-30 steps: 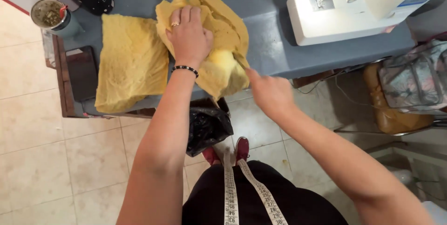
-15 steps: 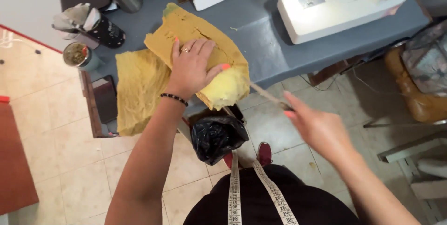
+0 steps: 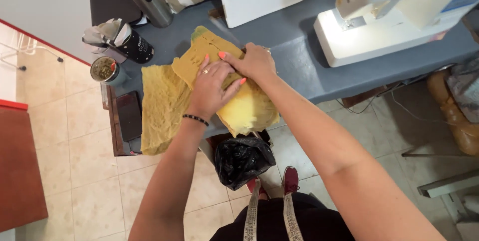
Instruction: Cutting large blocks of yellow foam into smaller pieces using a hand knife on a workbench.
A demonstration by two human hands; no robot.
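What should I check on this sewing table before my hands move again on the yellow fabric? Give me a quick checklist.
1. Left hand flat on the yellow fabric: ok.
2. Right hand on the fabric's upper part: ok.
3. Fabric fully on the grey table: not ok, its lower corner hangs over the front edge.
4. Second yellow piece apart from the folded one: not ok, they overlap.
5. Sewing machine away from the hands: ok.
6. Tool under the right hand: cannot tell, blurred.
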